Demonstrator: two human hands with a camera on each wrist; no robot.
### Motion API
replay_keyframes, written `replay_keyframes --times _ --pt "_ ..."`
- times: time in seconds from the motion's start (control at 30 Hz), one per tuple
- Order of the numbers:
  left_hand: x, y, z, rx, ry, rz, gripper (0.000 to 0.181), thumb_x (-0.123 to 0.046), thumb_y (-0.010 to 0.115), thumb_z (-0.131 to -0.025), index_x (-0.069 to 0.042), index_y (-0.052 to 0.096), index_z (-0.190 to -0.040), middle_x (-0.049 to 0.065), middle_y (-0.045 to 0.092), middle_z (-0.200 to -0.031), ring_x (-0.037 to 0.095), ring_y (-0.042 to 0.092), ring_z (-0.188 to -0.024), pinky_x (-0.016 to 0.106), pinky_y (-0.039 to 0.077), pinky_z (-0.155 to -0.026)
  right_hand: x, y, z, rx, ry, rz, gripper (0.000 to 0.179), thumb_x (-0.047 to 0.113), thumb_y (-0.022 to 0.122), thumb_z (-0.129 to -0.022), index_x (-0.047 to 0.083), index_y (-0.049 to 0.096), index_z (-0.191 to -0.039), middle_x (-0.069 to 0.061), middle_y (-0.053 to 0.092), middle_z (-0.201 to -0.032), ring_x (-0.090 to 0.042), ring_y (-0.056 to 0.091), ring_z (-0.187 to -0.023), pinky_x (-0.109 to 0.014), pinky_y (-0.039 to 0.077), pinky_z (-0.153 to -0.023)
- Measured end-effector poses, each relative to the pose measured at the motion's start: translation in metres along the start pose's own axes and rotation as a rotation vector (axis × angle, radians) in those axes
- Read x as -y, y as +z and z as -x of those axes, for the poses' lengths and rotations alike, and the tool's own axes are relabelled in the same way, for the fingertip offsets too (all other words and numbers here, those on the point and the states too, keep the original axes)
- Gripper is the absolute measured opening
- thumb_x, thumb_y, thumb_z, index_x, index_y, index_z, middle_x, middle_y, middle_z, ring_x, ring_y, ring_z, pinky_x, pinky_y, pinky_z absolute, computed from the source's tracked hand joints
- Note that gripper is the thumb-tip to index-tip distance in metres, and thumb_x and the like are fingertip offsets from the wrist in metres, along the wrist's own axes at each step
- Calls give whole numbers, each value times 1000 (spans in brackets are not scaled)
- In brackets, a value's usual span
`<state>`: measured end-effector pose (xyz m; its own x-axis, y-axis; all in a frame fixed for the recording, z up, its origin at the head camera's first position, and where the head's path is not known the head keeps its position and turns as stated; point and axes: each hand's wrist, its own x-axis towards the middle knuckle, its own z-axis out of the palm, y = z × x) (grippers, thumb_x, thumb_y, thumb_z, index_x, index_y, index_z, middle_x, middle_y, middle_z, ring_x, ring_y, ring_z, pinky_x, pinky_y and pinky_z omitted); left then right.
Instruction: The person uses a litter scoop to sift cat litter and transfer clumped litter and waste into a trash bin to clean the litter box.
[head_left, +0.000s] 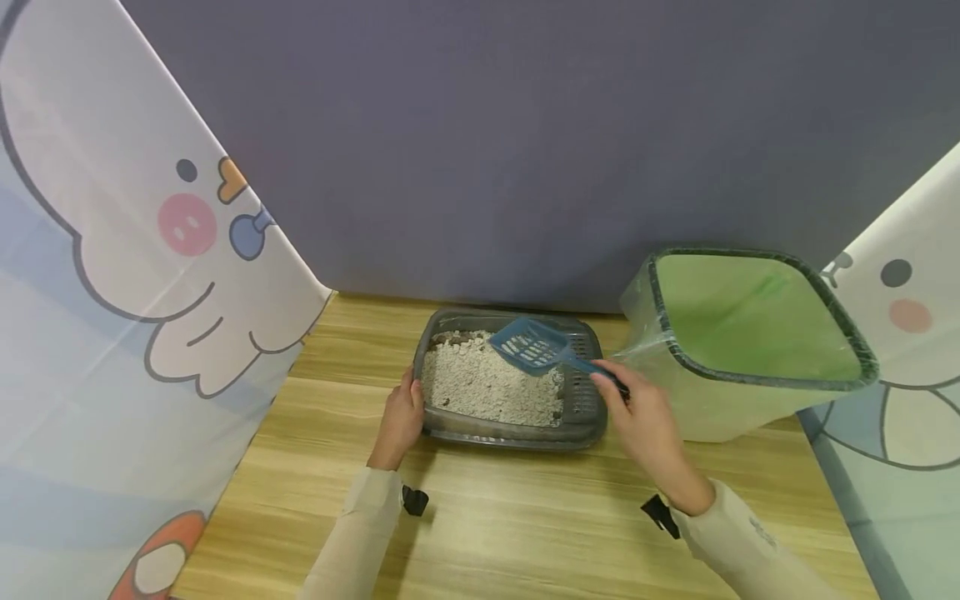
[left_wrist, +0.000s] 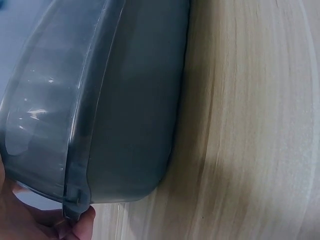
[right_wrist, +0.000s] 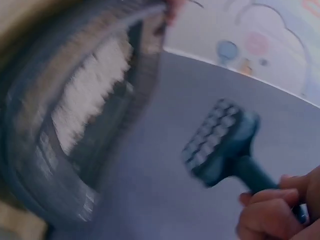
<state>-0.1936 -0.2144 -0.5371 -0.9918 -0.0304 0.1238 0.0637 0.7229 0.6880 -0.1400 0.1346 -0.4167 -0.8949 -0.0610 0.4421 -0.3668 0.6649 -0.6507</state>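
A grey litter box (head_left: 495, 435) with pale, grainy litter (head_left: 480, 379) in it sits on the wooden table. My left hand (head_left: 400, 421) grips its left rim; in the left wrist view the fingers (left_wrist: 82, 225) curl round the corner of the edge. My right hand (head_left: 645, 417) holds a blue slotted litter scoop (head_left: 534, 346) by its handle, above the right half of the box. The right wrist view, somewhat blurred, shows the scoop's slotted head (right_wrist: 215, 140) raised apart from the litter box (right_wrist: 30, 150). Litter shows through the slots in the head view.
A large, pale green bin (head_left: 765, 325) with a dark rim and an open top stands right of the litter box. Behind rises a grey wall panel (head_left: 487, 150). Cartoon-printed sheets (head_left: 112, 250) flank the wooden table (head_left: 495, 517) on both sides.
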Motion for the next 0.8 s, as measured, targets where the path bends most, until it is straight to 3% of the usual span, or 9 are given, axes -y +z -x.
replay_keyframes --times 0.2,0.33,0.53,0.67,0.8 --pt "4 2 -2 -7 -21 -8 46 -20 29 -105 7 30 -143 36 53 -115 51 50 -107 60 38 -89 -19 53 -19 197 172 68 37 26 51 -99 -3 61 -119 3 41 -46 -12 33 -34 -30 32 -38" --pt "5 4 -2 1 -17 -13 47 -21 29 -105 7 30 -143 36 52 -116 51 49 -108 60 38 -90 -34 74 -30 232 221 109 33 23 51 -100 -6 62 -113 0 44 -47 -14 38 -35 -30 34 -38" --pt "5 2 -2 5 -29 -8 49 -24 27 -106 5 28 -144 36 51 -117 50 48 -109 59 38 -90 -47 90 -46 280 266 114 31 22 48 -101 -1 65 -90 -3 42 -46 -17 37 -37 -32 34 -42" --pt "3 0 -3 4 -18 -6 49 -25 26 -106 5 28 -144 35 52 -115 50 49 -109 59 39 -89 -56 101 -55 290 323 107 33 25 48 -101 -2 66 -102 -4 46 -47 -17 41 -37 -34 39 -46" --pt "0 1 -2 -5 -12 -5 48 -23 28 -105 5 30 -144 34 54 -109 49 52 -104 59 41 -85 -64 106 -61 304 334 131 32 23 51 -99 -3 65 -113 -7 59 -60 -23 54 -52 -41 46 -61"
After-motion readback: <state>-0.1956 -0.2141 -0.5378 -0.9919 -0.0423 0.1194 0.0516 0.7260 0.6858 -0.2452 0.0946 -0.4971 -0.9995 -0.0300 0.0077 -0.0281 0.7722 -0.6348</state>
